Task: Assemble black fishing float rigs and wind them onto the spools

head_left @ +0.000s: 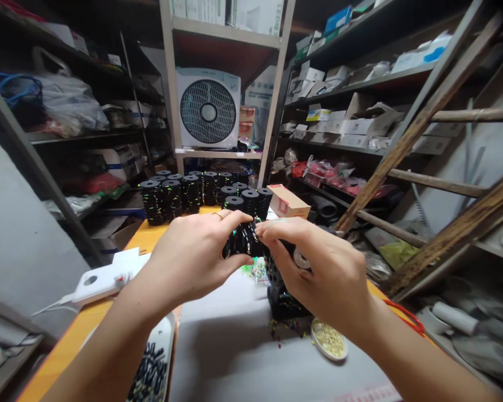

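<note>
My left hand point(197, 254) and my right hand point(318, 268) meet above the table, both closed on a short stack of black rings point(241, 241) held sideways between the fingertips. A ring sits on one finger of my left hand. Just below my right hand stands a black holder point(283, 298) with more black parts. Small coloured bits point(255, 271) lie on the grey mat point(235, 346) under my hands.
Several upright stacks of black rings point(193, 192) stand at the table's far end by a cardboard box point(287, 202). A small dish of pale bits point(329, 339), a white device point(96, 282), a tray of black parts point(153, 365). Shelves, a fan point(208, 109), a wooden ladder point(427, 167) surround.
</note>
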A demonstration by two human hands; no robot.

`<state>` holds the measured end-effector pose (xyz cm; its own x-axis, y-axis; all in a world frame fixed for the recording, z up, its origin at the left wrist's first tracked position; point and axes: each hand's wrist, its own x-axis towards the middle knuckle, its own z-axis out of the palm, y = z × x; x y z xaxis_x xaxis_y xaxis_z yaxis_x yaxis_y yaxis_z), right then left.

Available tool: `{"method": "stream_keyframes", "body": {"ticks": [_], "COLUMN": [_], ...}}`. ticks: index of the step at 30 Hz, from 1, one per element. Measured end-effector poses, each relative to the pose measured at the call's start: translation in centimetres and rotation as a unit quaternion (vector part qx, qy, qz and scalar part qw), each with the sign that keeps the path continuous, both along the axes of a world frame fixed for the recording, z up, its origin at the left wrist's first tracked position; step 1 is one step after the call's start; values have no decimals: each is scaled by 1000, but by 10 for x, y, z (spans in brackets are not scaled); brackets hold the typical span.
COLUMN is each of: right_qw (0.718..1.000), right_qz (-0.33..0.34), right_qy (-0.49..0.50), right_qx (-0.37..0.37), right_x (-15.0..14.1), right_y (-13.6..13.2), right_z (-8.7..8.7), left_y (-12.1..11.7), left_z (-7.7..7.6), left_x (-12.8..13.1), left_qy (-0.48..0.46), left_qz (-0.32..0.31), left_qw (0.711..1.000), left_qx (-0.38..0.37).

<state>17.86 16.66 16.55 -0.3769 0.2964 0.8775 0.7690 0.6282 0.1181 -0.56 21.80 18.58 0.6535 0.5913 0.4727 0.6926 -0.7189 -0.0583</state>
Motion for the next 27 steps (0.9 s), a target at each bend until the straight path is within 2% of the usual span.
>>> {"method": "stream_keyframes", "body": {"ticks": [14, 27], "right_qw": [999, 996], "right_qz": [-2, 51], "right_qy": [-11, -73], "right_qx": [-32, 11], "right_x": [2, 5], "right_y": [2, 5], "right_z": [-4, -19], "left_y": [4, 3], "left_z": [-6, -6], "left_x": [-3, -4], "left_qy": [19, 12], "left_qz": [2, -24], "left_qw": [999, 999], "left_qx": [40, 42]}}
